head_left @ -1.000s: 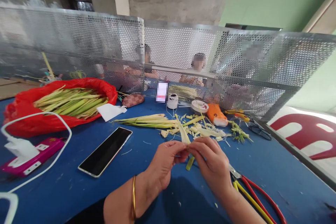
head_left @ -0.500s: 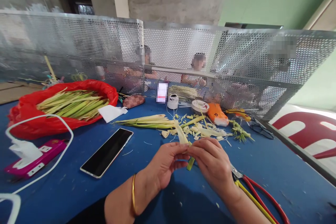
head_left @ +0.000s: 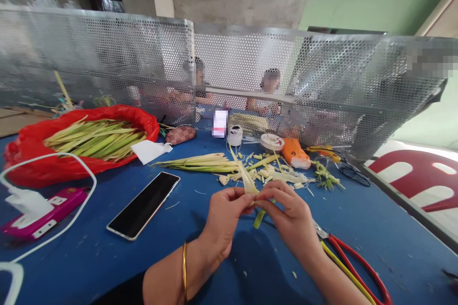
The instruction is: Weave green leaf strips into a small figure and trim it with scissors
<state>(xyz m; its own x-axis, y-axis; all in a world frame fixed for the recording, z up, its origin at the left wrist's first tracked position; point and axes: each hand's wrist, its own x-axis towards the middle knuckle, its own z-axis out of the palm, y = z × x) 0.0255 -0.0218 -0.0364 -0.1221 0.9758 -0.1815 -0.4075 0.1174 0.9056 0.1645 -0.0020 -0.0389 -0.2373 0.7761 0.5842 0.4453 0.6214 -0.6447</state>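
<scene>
My left hand, with a gold bangle at the wrist, is closed on the lower end of a pale, pointed leaf strip. Fingertips of my right hand pinch the same strip where the two hands meet. A green piece of leaf hangs below the fingers. Just beyond lie a bundle of long leaf strips and scattered cut scraps. Close to my right forearm rest pliers or shears with one red and one yellow handle.
At the left stand a red plastic bag of leaves, a pink power strip with a white cable, and a phone. A string spool, a tape roll and an orange tissue pack sit before the perforated metal screen.
My right hand's fingers have shifted on the strip, pinching nearer my left fingertips. The green piece hangs at a greater slant. The camera view has shifted slightly.
</scene>
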